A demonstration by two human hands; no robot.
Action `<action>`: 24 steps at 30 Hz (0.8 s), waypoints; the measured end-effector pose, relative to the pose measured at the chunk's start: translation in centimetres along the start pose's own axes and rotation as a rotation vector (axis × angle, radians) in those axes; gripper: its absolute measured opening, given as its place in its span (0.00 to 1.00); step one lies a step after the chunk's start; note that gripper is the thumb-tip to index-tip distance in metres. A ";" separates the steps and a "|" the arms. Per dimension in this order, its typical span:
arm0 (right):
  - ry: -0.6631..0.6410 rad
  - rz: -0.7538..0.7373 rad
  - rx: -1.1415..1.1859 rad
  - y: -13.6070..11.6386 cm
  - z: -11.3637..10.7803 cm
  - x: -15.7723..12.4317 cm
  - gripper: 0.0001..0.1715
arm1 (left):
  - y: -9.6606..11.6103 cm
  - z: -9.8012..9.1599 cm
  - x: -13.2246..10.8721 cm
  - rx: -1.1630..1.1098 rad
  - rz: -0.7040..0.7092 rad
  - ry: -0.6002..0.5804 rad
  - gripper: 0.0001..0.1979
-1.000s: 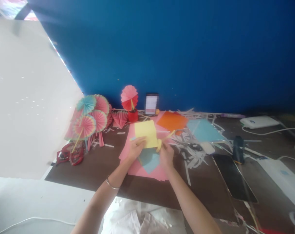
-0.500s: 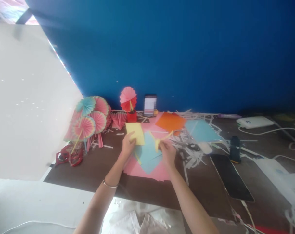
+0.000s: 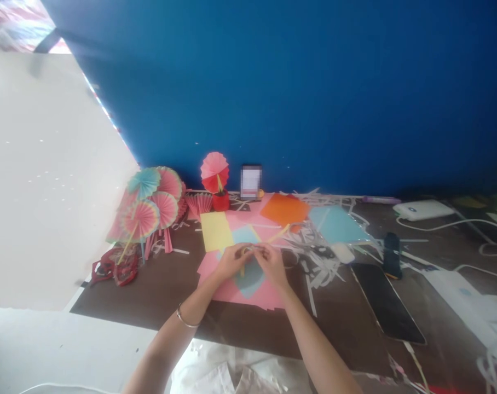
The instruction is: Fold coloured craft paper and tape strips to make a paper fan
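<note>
My left hand point(image 3: 232, 261) and my right hand point(image 3: 272, 266) meet above the paper sheets, fingertips close together. Both are closed in a pinch around something small that the fingers hide. Under them lie a light blue sheet point(image 3: 250, 284) and larger pink paper point(image 3: 219, 293). A yellow sheet point(image 3: 216, 231) rests flat just beyond my left hand. Past my right hand runs a thin yellow strip point(image 3: 280, 233).
Folded paper fans point(image 3: 142, 218) and red scissors point(image 3: 127, 271) are at the left. A pink fan stands in a red holder point(image 3: 221, 201). Orange paper point(image 3: 284, 209), blue paper point(image 3: 339, 223), white paper strips point(image 3: 324, 273) and a dark phone point(image 3: 388, 303) lie rightward.
My left hand has let go of the yellow sheet, which now lies flat. Both hands have come together over the blue sheet; the yellow strip has left my right hand's fingertips.
</note>
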State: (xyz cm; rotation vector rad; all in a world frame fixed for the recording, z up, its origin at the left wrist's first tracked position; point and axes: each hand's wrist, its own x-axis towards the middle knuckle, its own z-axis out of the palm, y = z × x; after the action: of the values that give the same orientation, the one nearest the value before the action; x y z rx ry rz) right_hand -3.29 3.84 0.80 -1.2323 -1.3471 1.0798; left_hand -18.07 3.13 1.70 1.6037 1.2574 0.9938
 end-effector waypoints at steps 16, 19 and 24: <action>-0.007 -0.055 0.004 0.1 -0.3 0.2 0.14 | -0.8 0.0 0.5 -0.288 -0.123 -0.012 0.18; -0.021 -0.074 -0.015 0.2 -0.2 0.2 0.11 | -0.6 -0.1 0.4 -0.260 -0.110 -0.037 0.18; -0.037 -0.083 -0.007 -0.1 -0.2 0.0 0.09 | -0.3 -0.2 0.3 -0.197 -0.096 -0.047 0.19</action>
State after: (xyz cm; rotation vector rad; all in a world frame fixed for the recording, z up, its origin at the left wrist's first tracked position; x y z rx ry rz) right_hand -3.14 3.84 0.96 -1.1564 -1.4183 1.0447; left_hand -18.26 3.48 1.47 1.3952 1.1561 0.9818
